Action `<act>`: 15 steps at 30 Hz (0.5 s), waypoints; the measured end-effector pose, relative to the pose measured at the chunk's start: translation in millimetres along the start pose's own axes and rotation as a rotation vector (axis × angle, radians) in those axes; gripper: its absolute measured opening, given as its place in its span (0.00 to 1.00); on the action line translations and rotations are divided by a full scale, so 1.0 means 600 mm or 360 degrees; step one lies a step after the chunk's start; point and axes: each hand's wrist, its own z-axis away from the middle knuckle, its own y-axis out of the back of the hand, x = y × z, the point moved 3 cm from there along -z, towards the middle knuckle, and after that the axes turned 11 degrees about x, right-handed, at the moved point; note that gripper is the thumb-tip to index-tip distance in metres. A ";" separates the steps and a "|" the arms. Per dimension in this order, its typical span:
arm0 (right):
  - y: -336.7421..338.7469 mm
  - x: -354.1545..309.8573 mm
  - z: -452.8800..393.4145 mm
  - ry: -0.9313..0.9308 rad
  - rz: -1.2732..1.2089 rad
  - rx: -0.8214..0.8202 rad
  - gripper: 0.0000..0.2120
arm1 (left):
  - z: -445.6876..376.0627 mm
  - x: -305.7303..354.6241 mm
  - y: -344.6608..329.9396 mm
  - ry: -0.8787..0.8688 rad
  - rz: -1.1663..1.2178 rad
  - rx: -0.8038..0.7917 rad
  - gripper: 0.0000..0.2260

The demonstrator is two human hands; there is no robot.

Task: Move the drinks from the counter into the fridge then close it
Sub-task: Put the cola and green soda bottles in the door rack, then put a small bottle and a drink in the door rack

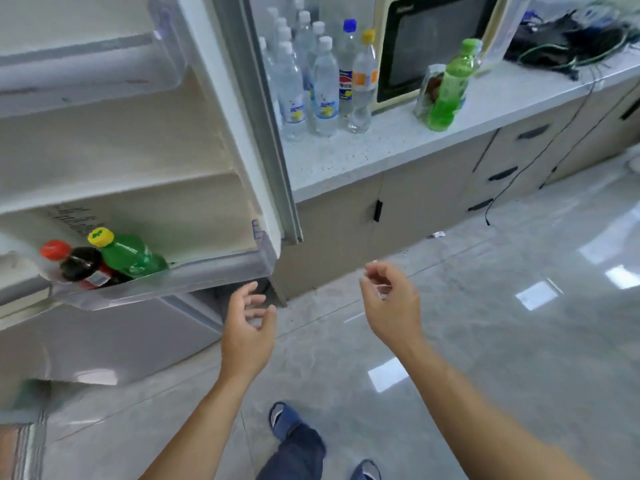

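Hands (247, 320) (391, 299) empty; door shelf (207, 268) holds two bottles (104, 261).

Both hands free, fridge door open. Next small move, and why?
Probably reach the right hand up to the nearest clear bottle on the counter. Both it and the left hand hold nothing, many drinks remain there, and the door shelf holds only two bottles with room beside them.

Speckled white counter (346, 157) with clustered clear bottles (325, 88), green bottle (450, 84), microwave (433, 46), tangled cables (581, 39).
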 end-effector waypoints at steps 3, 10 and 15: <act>0.056 0.079 0.006 -0.0379 0.0006 0.0115 0.12 | 0.017 -0.019 -0.044 0.0128 -0.0060 -0.0137 0.19; 0.137 0.233 0.041 -0.1100 0.0174 0.0193 0.11 | 0.018 -0.099 -0.134 0.0368 -0.0435 -0.0575 0.17; 0.181 0.290 0.069 -0.1366 0.0321 0.0244 0.13 | -0.004 -0.161 -0.172 0.0463 -0.0942 -0.0984 0.18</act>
